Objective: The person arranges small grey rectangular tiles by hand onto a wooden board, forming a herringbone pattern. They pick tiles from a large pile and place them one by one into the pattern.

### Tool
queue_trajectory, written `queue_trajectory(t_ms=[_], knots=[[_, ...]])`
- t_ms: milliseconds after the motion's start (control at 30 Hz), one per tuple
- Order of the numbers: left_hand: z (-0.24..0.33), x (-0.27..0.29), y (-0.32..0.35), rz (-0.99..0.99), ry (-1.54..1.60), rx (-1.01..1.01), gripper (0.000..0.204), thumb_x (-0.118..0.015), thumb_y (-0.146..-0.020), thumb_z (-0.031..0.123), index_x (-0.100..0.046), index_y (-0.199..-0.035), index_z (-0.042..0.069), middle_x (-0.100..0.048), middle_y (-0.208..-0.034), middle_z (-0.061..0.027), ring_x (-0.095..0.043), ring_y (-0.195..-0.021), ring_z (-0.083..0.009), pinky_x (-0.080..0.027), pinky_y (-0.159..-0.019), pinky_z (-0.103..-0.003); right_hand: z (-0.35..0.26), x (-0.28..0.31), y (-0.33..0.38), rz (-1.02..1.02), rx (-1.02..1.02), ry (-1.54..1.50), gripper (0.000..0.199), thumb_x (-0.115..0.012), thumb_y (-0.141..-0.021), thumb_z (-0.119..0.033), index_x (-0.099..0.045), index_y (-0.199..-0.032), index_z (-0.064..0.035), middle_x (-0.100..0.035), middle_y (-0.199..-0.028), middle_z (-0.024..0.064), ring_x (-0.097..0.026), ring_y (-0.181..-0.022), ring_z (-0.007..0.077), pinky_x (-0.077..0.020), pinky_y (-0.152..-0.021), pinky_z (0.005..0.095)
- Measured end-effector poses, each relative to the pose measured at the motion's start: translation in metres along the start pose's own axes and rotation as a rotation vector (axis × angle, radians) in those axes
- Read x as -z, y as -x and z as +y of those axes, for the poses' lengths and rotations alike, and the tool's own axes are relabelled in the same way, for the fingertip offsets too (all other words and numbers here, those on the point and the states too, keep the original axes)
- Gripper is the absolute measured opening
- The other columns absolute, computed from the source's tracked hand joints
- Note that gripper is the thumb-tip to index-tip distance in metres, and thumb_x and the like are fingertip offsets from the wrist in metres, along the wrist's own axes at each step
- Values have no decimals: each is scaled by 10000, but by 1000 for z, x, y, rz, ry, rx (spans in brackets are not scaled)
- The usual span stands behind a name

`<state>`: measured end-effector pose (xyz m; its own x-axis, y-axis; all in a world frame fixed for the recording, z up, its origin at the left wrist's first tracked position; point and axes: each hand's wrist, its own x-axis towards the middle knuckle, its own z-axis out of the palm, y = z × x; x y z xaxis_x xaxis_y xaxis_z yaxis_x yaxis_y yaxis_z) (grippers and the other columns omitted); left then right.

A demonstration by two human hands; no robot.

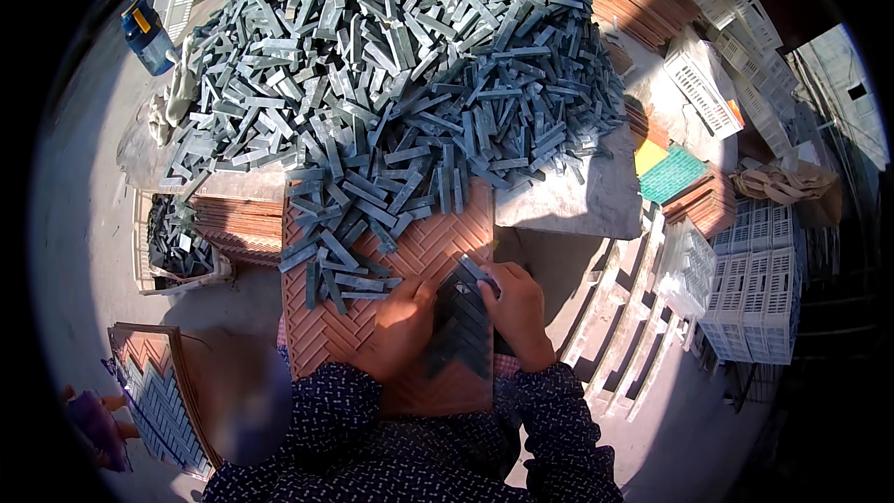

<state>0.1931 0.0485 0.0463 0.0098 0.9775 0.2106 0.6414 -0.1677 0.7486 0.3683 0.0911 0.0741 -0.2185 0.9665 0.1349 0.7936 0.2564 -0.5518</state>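
Observation:
A terracotta-coloured mould tray (pixel 321 340) with herringbone grooves lies in front of me. Dark stone strips (pixel 456 321) fill part of its right side in a zigzag pattern. My right hand (pixel 518 309) is closed on a grey stone strip (pixel 473 267) by its lower end, over the top of the laid strips. Just left of those strips rests my left hand (pixel 402 328), its fingers curled in; whether anything is in them is hidden. Loose grey-green strips (pixel 363 196) spill onto the tray's far left part from a big heap (pixel 400 65) on the table.
Left of me stand a crate of dark pieces (pixel 180 242), stacked trays (pixel 244 228) and a blue bottle (pixel 147 35). Another person's hand (pixel 119 414) is beside a strip-filled tray (pixel 158 391) at lower left. At right are a wooden pallet (pixel 615 326) and white crates (pixel 752 289).

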Motion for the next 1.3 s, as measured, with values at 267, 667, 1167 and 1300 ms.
queue_trajectory(t_ms=[267, 667, 1167, 1300], knots=[[-4, -3, 3, -70, -131, -48, 250, -529, -816, 32, -603, -1055, 38, -612, -933, -139, -631, -808, -315, -531, -648, -389, 11, -2, 0, 41, 33, -211, 199, -600, -808, -21, -653, -1000, -30, -644, -903, 167, -636, -812, 342, -508, -727, 379], [1, 2, 6, -93, -181, -89, 298, -558, -795, 50, -586, -1091, 42, -588, -974, -132, -607, -884, -305, -523, -688, -393, -3, -17, 3, 37, 72, 60, 266, -560, -839, -50, -625, -1094, -88, -564, -909, 115, -606, -825, 304, -502, -684, 386], [1, 19, 1, -95, -23, -80, 220, -612, -814, 73, -611, -1030, 33, -596, -923, -137, -605, -802, -335, -501, -664, -391, 6, -9, -7, 6, 92, -84, 179, -615, -807, -22, -647, -977, -68, -590, -819, 139, -616, -753, 344, -495, -652, 398], [-7, 35, -17, 48, -23, -45, 142, -636, -800, 66, -633, -934, 19, -594, -861, -143, -602, -777, -337, -488, -657, -389, 4, -13, -12, 65, 108, -105, 120, -637, -799, -36, -646, -917, -58, -599, -820, 147, -621, -743, 338, -495, -639, 397]])
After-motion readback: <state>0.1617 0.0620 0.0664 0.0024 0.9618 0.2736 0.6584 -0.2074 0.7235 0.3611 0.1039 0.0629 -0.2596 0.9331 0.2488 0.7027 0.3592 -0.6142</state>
